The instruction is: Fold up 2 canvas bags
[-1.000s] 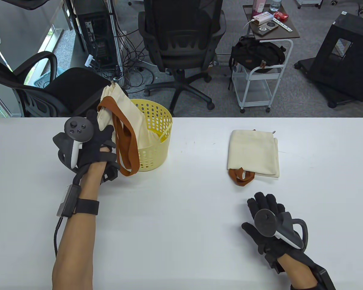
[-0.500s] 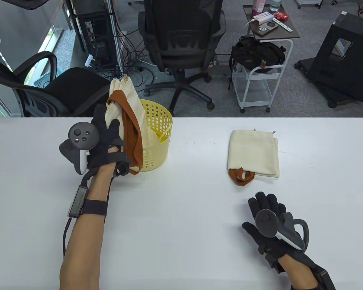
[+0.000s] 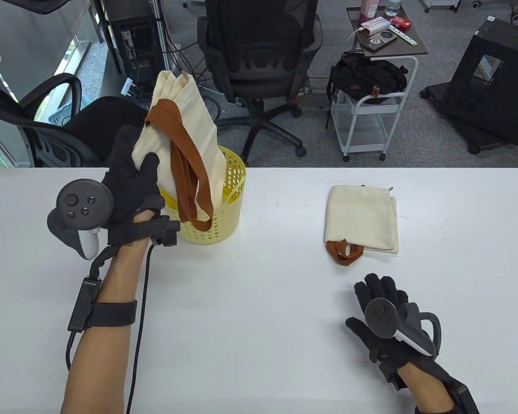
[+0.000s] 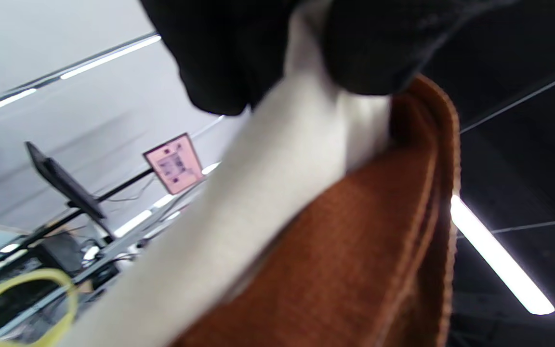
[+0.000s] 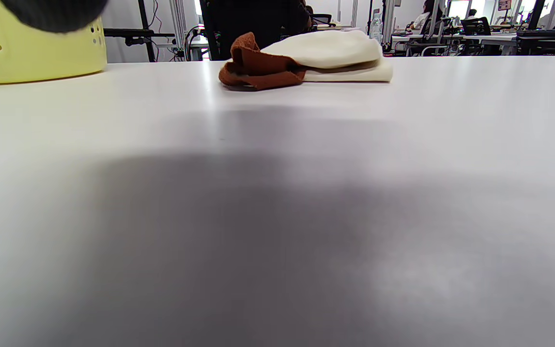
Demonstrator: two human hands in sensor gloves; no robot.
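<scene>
My left hand (image 3: pixel 131 179) grips a cream canvas bag (image 3: pixel 190 125) with brown straps (image 3: pixel 185 168) and holds it up over the yellow basket (image 3: pixel 231 202); its lower end still reaches into the basket. In the left wrist view the bag (image 4: pixel 258 193) and strap (image 4: pixel 354 250) fill the frame under my fingers (image 4: pixel 219 53). A second cream bag (image 3: pixel 362 217) lies folded flat at the right, brown handles (image 3: pixel 343 252) toward me; it also shows in the right wrist view (image 5: pixel 325 53). My right hand (image 3: pixel 382 315) rests flat and empty on the table below it.
The white table (image 3: pixel 259 302) spreads between my hands. Beyond the far edge stand office chairs (image 3: pixel 259 64), a white cart (image 3: pixel 371 112) with a black backpack, and a black stand (image 3: pixel 492 86) at the far right.
My left hand has lifted the bag higher out of the basket and drawn toward me and to the left. The right hand and the folded bag have not moved.
</scene>
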